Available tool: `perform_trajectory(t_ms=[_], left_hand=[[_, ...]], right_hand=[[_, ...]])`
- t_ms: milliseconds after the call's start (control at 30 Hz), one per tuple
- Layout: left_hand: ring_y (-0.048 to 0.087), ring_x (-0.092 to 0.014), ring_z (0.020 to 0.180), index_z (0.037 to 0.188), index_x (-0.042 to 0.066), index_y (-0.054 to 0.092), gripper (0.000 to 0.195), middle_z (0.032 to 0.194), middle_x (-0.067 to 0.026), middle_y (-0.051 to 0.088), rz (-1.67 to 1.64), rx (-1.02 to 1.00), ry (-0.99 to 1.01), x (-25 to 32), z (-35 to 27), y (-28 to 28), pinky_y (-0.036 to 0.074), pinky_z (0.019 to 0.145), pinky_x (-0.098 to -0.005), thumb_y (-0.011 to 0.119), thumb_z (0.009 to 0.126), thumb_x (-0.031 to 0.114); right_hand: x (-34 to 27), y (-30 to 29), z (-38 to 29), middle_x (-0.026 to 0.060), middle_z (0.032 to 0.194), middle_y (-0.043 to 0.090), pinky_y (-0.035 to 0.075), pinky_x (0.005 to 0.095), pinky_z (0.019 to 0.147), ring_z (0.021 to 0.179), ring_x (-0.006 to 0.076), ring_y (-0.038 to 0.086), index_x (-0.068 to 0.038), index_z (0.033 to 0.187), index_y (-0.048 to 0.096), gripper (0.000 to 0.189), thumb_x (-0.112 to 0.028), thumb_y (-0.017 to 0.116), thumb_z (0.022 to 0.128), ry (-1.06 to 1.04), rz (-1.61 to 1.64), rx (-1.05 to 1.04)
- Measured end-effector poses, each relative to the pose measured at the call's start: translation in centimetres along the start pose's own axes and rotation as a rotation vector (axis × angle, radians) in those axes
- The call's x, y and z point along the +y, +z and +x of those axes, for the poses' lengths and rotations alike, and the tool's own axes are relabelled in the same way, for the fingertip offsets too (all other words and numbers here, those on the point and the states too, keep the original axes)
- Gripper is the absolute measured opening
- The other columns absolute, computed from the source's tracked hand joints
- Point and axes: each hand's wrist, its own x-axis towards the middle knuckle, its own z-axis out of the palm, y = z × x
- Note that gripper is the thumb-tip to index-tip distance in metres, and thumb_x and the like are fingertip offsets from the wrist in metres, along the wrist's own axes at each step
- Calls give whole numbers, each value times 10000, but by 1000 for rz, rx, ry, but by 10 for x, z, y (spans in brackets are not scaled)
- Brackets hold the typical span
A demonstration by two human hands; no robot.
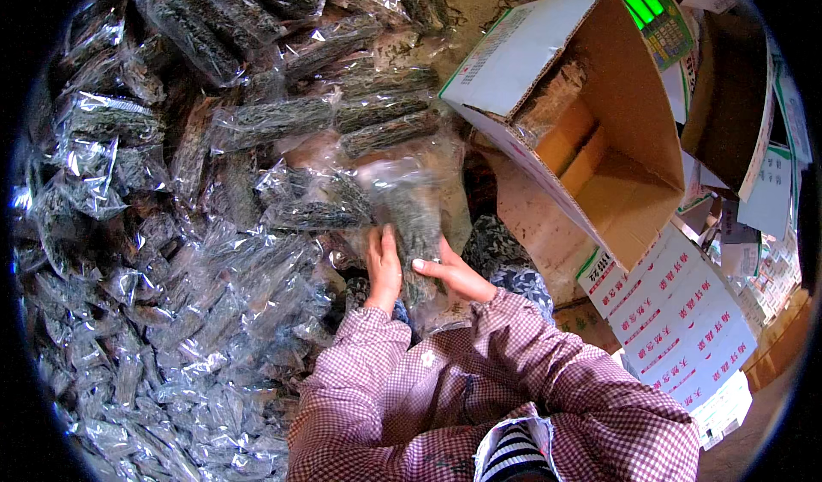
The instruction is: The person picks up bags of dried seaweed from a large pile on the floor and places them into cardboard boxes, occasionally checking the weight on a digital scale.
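A transparent plastic bag with a dark grey-green dried bundle (411,225) lies upright between my two hands over my lap, blurred at its far end. Along its left side rests my left hand (384,269), fingers stretched out flat against it. My right hand (461,275) grips the opposite side, with the thumb over the top face. Just beyond and left of the hands are similar bagged bundles, one a dark bagged bundle (318,215) close to my left fingertips. Farther off, a pair of bagged bundles (385,119) lies side by side.
A large heap of bagged bundles (173,328) fills the left side. At right an open cardboard box (616,180) tilts towards me, in front of a scale with a lit green display (655,16). A printed white carton (674,321) and other boxes (764,186) stand farther right.
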Motion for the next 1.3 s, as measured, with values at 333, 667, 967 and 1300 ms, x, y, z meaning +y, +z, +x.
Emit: perform_trajectory(t_ms=[333, 667, 967, 1300], left_hand=[[574, -311, 1003, 1029, 52, 654, 224, 1027, -108, 629, 1169, -19, 734, -25, 120, -71, 334, 1073, -427, 605, 861, 193], [614, -333, 979, 1100, -6, 589, 421, 1044, -195, 616, 637, -64, 64, -16, 15, -88, 503, 796, -411, 744, 779, 218], [524, -315, 1136, 1170, 30, 610, 388, 1189, -127, 592, 894, -4, 214, -28, 38, -109, 369, 1043, -434, 638, 867, 271], [534, -355, 1021, 1064, 51, 546, 540, 1049, -159, 526, 1191, -152, 288, -52, 66, -186, 488, 895, -446, 780, 580, 106]], right_hand=[[-31, -13, -10, 81, 1130, 622, 472, 347, 913, 1036, 186, 588, 13, 1255, 516, 501, -197, 680, 831, 252, 335, -10], [-7, -1, -5, 135, 1241, 591, 458, 382, 957, 1092, 240, 589, 8, 1366, 432, 661, -235, 682, 805, 168, 333, -242], [-8, -1, -6, 132, 1130, 651, 492, 391, 926, 1026, 260, 634, 36, 1302, 492, 646, -321, 680, 797, 217, 298, -133], [8, -11, -4, 149, 1184, 636, 499, 425, 929, 1057, 263, 628, 15, 1287, 532, 662, -443, 636, 821, 233, 181, -111]])
